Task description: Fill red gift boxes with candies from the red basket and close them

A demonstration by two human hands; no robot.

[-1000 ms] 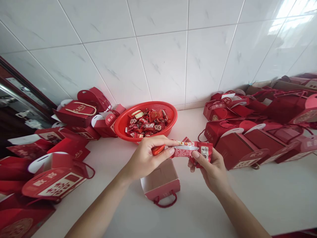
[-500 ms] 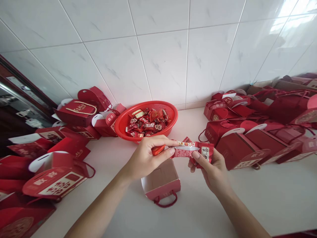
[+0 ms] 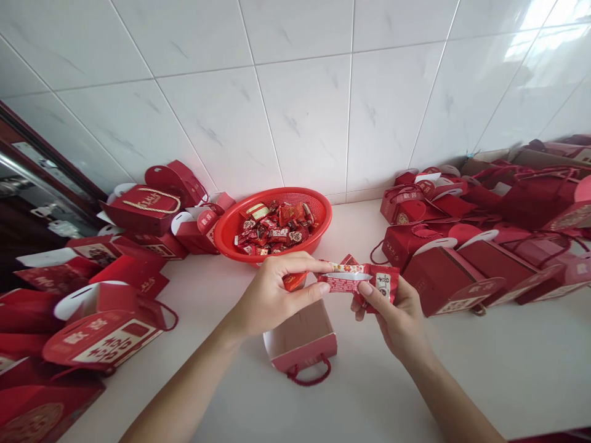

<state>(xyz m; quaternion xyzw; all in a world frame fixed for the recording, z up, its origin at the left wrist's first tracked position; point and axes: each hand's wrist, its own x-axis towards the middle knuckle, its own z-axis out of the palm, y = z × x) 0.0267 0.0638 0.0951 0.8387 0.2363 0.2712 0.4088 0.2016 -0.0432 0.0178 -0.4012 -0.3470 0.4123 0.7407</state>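
Left hand (image 3: 265,295) and right hand (image 3: 399,317) pinched wrapped sweets (image 3: 342,283) parallel to the worktop (image 3: 369,394)'s back edge; the open box (image 3: 305,352) lay nearer the left.

A white bench (image 3: 383,381) runs beneath the hands (image 3: 265,292); a glossy, grey-veined tiled wall (image 3: 305,117) rises beyond them. Red boxes (image 3: 447,280) crowd both sides. Farther left of the hands stands a dark frame (image 3: 12,132) with metal fittings (image 3: 64,229).
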